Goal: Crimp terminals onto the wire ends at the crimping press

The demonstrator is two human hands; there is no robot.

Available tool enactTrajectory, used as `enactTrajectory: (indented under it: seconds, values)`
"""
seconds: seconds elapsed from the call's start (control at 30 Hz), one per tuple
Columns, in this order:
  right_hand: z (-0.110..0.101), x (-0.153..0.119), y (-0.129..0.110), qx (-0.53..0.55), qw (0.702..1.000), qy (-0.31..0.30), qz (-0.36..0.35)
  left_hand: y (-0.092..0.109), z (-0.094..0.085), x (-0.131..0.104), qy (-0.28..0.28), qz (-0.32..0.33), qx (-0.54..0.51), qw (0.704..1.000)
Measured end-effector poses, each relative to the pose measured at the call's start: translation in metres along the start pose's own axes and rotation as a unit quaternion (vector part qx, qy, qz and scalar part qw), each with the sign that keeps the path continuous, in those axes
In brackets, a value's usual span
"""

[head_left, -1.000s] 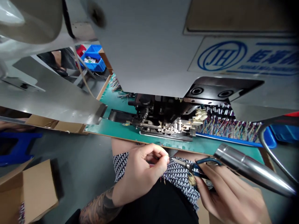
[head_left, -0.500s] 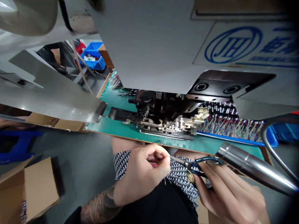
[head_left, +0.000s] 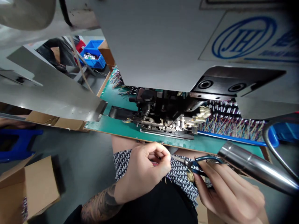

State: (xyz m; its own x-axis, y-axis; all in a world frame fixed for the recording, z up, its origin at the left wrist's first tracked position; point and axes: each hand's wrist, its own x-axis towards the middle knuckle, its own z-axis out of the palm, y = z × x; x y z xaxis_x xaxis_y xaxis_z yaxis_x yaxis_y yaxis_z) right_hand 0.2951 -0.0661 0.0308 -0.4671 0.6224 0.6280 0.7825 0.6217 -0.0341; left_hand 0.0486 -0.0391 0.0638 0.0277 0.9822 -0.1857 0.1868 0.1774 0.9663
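Observation:
My left hand (head_left: 149, 169) is in front of the green table edge, thumb and forefinger pinched. What the pinch holds is too small to name; thin wire ends show below the palm. Blue-handled scissors (head_left: 188, 162) are in my right hand (head_left: 225, 186), with fingers at the handle loops. Their blades point left and the tips reach the pinched fingertips of my left hand. Just beyond both hands stands a grey machine (head_left: 154, 43) with a metal mechanism (head_left: 168, 123) low over the table.
A blue tray (head_left: 235, 138) of coloured wires lies on the green table (head_left: 106, 124) at right. A metal tube (head_left: 252, 166) juts in above my right hand. Cardboard box (head_left: 42, 183) and blue stool (head_left: 18, 144) stand at left; blue crates (head_left: 94, 62) sit behind.
The view has shifted slightly, so the machine's logo appears farther right and higher. Both hands and the scissors keep nearly the same pose.

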Motion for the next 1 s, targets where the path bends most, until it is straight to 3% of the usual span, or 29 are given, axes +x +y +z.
enactTrajectory:
  seconds: [1.0]
  values:
    - [0.0013,-0.0018,0.0057,0.011,1.0,-0.005,-0.023,-0.0012,-0.0033,0.0022,-0.043,-0.021,-0.047,0.998]
